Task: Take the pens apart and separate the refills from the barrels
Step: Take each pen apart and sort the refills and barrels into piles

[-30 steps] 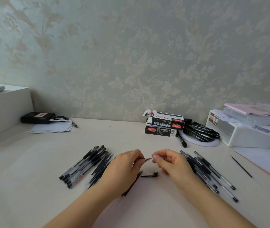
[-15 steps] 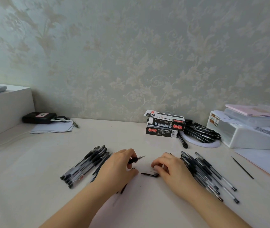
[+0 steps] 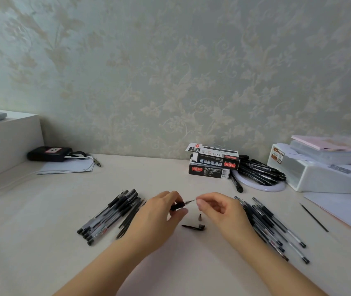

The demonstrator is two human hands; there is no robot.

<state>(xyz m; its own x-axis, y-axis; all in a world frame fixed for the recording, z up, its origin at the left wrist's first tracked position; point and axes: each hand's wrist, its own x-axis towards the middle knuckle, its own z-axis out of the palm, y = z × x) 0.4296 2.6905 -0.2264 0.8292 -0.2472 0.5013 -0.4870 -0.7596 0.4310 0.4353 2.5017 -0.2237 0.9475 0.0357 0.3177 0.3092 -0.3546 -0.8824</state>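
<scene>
The left hand [image 3: 159, 212] is holding a pen [image 3: 181, 205] by its black grip, with the fingers curled around it and the thin refill tip sticking out toward the right. The right hand [image 3: 219, 208] is hanging just beside that tip with its thumb and first finger close together, and I cannot tell if it is pinching anything. A small metal tip cone [image 3: 200, 217] is standing on the worktop [image 3: 42, 242] between the two hands, and a black pen cap [image 3: 193, 227] is lying just below it. A pile of pens [image 3: 108, 216] is lying to the left of the left hand, and another pile of pens [image 3: 275, 229] is lying to the right of the right hand. A single thin refill [image 3: 313, 216] is lying apart, farther right. Two pen boxes [image 3: 213, 164] are sitting near the wall.
</scene>
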